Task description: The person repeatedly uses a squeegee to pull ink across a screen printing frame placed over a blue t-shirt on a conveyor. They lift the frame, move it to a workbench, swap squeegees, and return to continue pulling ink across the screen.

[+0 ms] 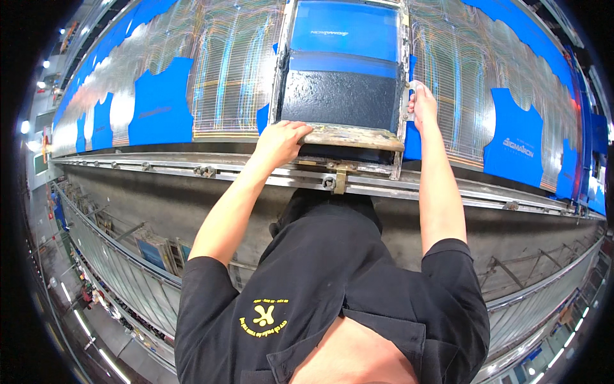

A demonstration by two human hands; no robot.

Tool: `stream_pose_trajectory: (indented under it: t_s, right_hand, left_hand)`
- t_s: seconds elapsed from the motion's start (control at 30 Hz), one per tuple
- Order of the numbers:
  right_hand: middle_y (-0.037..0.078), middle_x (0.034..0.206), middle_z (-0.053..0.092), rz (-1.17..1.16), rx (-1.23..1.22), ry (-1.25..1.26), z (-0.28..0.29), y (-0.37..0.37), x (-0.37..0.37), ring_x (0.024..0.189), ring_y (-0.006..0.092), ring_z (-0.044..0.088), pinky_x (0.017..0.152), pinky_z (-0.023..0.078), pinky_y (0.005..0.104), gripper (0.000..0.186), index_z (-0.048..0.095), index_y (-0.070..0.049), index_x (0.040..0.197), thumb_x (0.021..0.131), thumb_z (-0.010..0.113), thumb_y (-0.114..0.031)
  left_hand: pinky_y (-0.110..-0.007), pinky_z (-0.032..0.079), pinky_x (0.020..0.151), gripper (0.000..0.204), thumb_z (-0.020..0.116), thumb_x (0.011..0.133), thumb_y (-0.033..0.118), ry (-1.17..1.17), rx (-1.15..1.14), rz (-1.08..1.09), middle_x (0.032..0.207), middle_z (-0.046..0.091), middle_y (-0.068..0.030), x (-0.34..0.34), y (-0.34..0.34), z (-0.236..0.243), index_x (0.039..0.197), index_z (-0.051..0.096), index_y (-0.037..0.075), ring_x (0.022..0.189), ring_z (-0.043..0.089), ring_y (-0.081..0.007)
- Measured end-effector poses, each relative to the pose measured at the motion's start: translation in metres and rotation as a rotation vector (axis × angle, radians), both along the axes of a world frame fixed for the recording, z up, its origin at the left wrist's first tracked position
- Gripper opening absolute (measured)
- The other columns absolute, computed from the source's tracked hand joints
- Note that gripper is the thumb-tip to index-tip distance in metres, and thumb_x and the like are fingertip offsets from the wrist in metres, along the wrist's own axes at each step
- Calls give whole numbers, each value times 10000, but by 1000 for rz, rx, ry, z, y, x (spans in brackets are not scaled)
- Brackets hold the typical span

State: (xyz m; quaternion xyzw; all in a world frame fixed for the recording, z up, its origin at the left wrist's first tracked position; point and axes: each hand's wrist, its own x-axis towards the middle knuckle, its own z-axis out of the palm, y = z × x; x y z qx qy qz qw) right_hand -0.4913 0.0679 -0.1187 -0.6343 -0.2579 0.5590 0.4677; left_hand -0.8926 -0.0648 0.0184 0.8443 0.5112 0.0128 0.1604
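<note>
A screen-printing frame [405, 57] with blue mesh and a dark, glossy band of ink [339, 96] lies across a long printing table. My left hand [281, 139] has its fingers curled over the left end of an ink-stained bar [355, 136] along the frame's near edge. My right hand [423, 104] grips a pale handle [412, 89] on the frame's right side. Blue cut fabric pieces [160, 96] lie on either side of the frame, some bearing a printed mark, including a large one [511, 128] at the right.
A metal rail [384, 184] with a brass-coloured bracket [341, 179] runs along the table's near edge, in front of my body. Below it, behind me, are another long rail structure [115, 230] and some stacked frames [153, 253]. Ceiling lights show at the picture's rim.
</note>
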Motion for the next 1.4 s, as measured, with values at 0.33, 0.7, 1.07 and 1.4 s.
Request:
stream_pose_trajectory:
  t_s: [0.33,0.7,1.07,1.4]
  right_hand:
    - [-36,721,534,-95,21,-175,9,-3,-21,558,56,463,491,375,255,314,699,-84,1257,1111,529,-304]
    - [-22,784,575,-101,-50,-330,-11,-3,-14,666,71,514,609,442,270,322,701,-64,1288,1103,537,-271]
    - [-45,713,541,-119,-14,-232,9,-5,-22,565,55,466,492,390,256,295,714,-93,1226,1109,542,-301]
    - [52,848,676,-127,234,-1122,36,7,-16,840,224,656,862,510,368,455,698,-60,1311,1054,637,-431]
  left_hand:
    - [-400,583,976,480,727,748,13,-90,-71,-43,1224,763,-75,-17,45,17,1218,748,112,1138,722,-267]
    - [-402,590,971,505,691,734,8,-86,-11,-79,1222,766,-69,-12,118,18,1219,752,130,1148,721,-270]
    - [-439,596,903,435,765,787,95,-40,-10,27,1178,770,-85,4,217,-25,1213,763,180,1066,731,-321]
    - [-499,608,810,535,761,827,651,246,-73,61,847,770,-159,2,243,-25,1018,822,154,858,756,-377]
